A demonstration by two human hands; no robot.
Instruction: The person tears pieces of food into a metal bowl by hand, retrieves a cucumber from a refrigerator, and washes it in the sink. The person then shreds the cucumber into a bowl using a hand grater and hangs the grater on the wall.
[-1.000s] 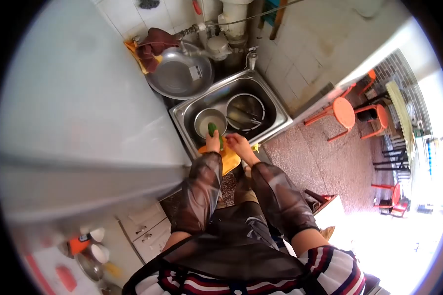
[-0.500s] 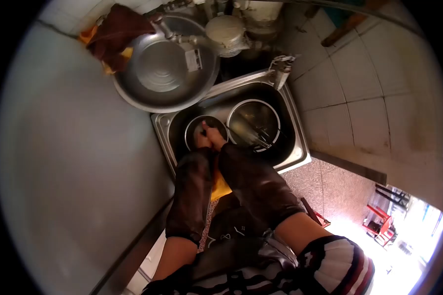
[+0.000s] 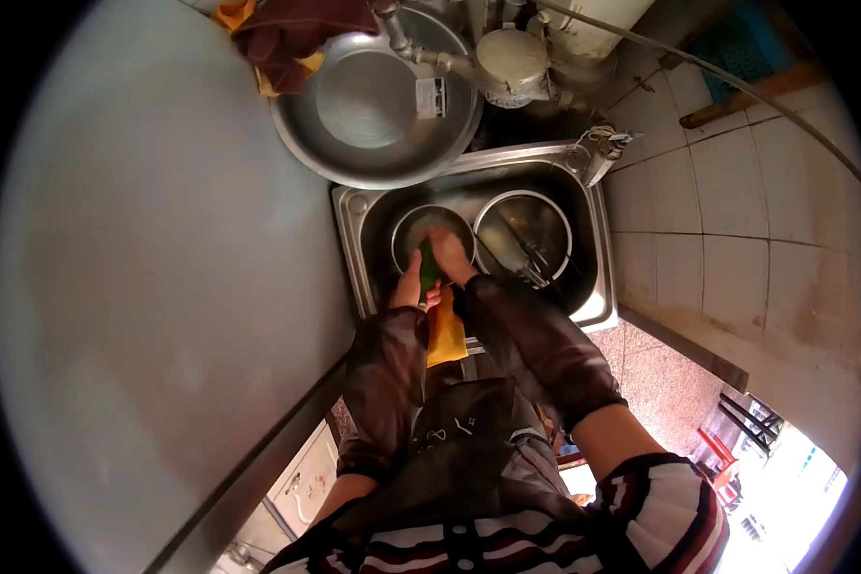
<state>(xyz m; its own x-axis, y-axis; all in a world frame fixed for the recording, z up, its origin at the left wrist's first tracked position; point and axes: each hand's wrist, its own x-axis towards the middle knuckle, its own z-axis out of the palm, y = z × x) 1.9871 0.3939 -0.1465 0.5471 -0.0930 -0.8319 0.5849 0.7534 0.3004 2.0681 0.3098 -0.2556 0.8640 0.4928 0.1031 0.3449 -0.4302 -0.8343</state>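
A long dark-green vegetable [image 3: 427,273] stands between my two hands, over the near side of a round metal basin [image 3: 399,223] in the sink. My left hand [image 3: 409,285] is wrapped round its lower part, thumb along its side. Against its upper end is my right hand [image 3: 452,251], fingers curled and somewhat blurred; they partly hide the tip. Beside that basin, in the same sink [image 3: 352,239], stands a second round basin [image 3: 569,228]. Dark, long-handled utensils [image 3: 519,244], too dim to name exactly, lean inside it.
A large metal bowl [image 3: 373,167] overlaps the sink's far left corner, with a dark red cloth [image 3: 301,43] by it. A tap [image 3: 603,158] rises at the far right corner. Pipes [image 3: 407,48] run behind. A yellow cloth [image 3: 447,335] hangs at the front edge.
My hands were together down in the left basin; now they are nearer me and slightly apart, with the green vegetable showing between them. The camera view has shifted.
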